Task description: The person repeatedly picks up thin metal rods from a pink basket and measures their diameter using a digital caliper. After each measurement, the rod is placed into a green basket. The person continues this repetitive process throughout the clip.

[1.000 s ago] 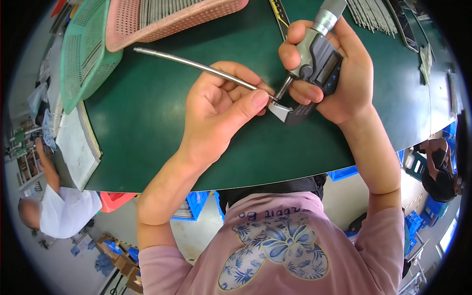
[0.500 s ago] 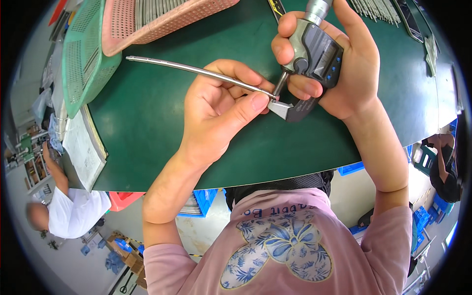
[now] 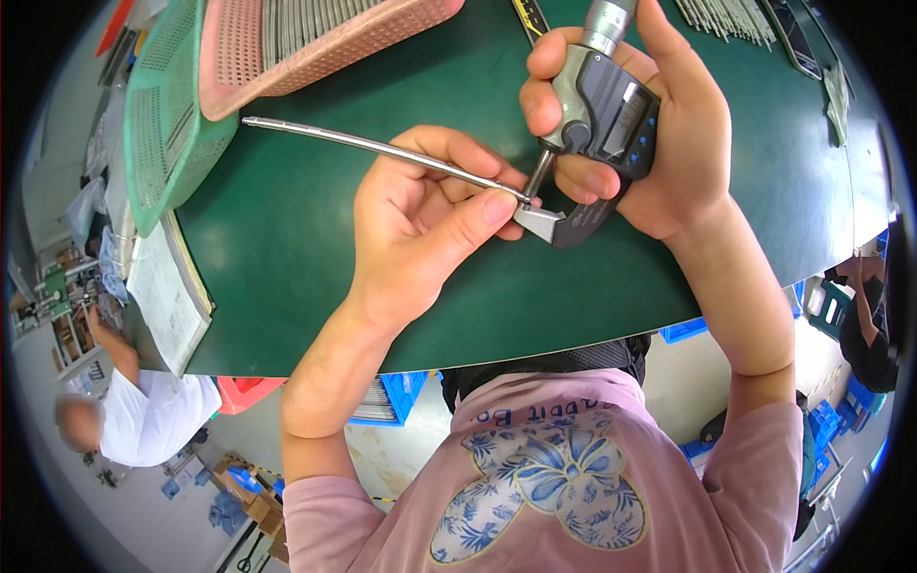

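A thin shiny metal rod (image 3: 368,145) slants across my left hand (image 3: 411,224), pinched near its right end between thumb and fingers. Its far-left end sticks out over the table toward the baskets. My right hand (image 3: 683,134) is wrapped round a grey and black digital micrometer (image 3: 604,119) with a small display and blue buttons. The rod's right end sits at the gap between the micrometer's spindle and anvil; whether both faces touch it is too small to tell. My right thumb and forefinger reach up beside the silver thimble (image 3: 607,21).
A pink basket (image 3: 330,69) of metal rods stands at the upper left, beside a green basket (image 3: 153,124). Papers (image 3: 167,296) lie at the table's left edge. More rods (image 3: 731,19) and a dark flat device (image 3: 791,38) lie upper right. A person in white (image 3: 153,415) is at left.
The micrometer and my right hand have shifted slightly left and down. My left hand and the rod have dipped a little with them. Both grips stay the same.
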A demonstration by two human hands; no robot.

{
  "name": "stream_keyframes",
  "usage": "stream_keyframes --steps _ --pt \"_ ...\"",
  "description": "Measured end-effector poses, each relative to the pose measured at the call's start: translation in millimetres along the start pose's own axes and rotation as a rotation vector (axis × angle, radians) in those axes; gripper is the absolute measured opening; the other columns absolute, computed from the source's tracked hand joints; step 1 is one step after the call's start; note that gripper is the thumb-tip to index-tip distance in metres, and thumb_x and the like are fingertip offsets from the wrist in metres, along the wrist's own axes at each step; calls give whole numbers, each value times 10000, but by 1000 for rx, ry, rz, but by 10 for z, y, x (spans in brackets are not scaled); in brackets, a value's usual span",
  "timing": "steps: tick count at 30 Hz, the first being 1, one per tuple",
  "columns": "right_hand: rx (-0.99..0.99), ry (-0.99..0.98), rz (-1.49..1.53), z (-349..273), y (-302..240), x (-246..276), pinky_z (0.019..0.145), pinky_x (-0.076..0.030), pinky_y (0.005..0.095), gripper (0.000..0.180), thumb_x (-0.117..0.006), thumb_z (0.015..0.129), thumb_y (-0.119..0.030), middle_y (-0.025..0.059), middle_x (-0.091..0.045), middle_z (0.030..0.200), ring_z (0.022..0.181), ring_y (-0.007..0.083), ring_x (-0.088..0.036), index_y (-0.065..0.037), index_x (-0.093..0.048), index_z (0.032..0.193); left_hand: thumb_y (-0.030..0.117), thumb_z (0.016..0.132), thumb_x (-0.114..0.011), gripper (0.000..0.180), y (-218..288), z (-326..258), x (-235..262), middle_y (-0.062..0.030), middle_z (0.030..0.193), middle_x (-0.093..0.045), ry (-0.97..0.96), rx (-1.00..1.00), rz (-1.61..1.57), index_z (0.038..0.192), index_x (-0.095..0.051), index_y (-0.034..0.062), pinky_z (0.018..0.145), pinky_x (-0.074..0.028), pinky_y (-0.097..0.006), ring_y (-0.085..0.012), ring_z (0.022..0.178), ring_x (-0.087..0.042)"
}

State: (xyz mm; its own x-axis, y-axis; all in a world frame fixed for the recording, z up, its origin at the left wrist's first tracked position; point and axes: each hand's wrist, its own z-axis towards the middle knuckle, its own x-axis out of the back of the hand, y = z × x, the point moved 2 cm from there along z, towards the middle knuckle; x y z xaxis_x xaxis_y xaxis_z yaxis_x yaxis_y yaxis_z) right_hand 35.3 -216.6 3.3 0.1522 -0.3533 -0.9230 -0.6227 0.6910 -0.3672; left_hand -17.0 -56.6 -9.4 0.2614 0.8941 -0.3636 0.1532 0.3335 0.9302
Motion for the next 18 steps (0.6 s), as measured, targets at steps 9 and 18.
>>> stream_keyframes --steps 9,18 --pt "-24 11 0 5 -9 -18 354 -386 271 694 -185 870 -547 198 -582 724 386 227 -465 49 -540 876 -39 782 -574 199 -11 -7 8 -139 902 -574 -18 -54 -80 943 -462 -9 649 -534 -258 -168 796 -602" --pt "-20 47 -85 -17 -2 2 360 -384 258 728 -218 828 -620 178 -582 722 425 216 -481 26 -549 874 -57 774 -562 221 -10 -3 -24 -129 923 -566 -25 -48 -67 961 -454 -7 670 -521 -264 -153 804 -582"
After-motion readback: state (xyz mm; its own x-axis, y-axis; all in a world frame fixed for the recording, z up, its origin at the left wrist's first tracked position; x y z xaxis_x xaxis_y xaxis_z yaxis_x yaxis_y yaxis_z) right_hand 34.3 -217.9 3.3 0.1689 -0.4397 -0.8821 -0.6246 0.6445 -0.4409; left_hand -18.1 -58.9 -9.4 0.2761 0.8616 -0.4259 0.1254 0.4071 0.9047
